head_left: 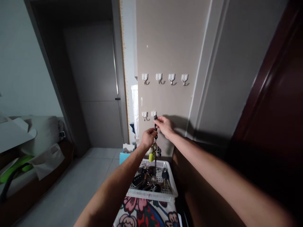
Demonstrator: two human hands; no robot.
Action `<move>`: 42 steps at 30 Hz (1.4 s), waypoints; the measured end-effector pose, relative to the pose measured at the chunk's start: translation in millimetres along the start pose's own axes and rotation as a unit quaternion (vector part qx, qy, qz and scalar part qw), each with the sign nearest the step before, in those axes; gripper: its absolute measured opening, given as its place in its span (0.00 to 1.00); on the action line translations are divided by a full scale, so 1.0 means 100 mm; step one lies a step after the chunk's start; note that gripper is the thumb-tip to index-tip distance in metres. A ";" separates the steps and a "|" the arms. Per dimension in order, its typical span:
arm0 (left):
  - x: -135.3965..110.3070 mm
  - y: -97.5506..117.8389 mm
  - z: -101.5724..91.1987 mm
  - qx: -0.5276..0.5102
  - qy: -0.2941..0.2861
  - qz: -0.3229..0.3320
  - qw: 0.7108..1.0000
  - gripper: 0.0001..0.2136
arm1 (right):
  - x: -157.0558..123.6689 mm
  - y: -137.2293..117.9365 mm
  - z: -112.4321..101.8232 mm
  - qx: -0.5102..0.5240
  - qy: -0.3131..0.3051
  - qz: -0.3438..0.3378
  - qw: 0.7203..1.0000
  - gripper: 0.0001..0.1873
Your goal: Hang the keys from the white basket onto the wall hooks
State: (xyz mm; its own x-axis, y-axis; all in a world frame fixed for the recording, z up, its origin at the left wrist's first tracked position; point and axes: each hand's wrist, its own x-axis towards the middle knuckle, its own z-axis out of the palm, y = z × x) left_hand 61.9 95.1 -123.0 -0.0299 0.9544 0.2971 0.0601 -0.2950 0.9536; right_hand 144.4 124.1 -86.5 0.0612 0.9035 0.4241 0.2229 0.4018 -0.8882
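A bunch of keys (152,157) hangs from a black strap, with a yellow-green tag and a pale round charm among its pieces. My right hand (165,126) pinches the upper end of the strap, right at a white hook (153,113) in the lower row on the wall. Just below, my left hand (149,137) is closed on the strap's lower part. Whether the strap's loop is over the hook's metal prong cannot be made out. Under the hands stands a white plastic basket (174,187) with several dark keys and key fobs in it.
Another lower hook (145,115) is to the left, and several white hooks (171,78) form a row above. A flowered cloth (146,212) lies under the basket, and a blue box (124,156) stands behind it. Farther left is a grey door (94,75).
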 end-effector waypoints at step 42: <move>-0.07 -0.46 -0.21 0.205 -0.007 -0.067 0.977 0.17 | -0.08 0.35 -0.03 -0.224 -0.005 -0.037 0.974 0.10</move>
State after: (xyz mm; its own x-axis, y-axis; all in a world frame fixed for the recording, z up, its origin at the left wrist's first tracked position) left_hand 38.7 100.6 -168.0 -0.0510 0.9844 0.1685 0.4507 -0.1278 0.8835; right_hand 155.1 130.8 -120.5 0.0191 0.8768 0.4806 0.6294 0.3629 -0.6872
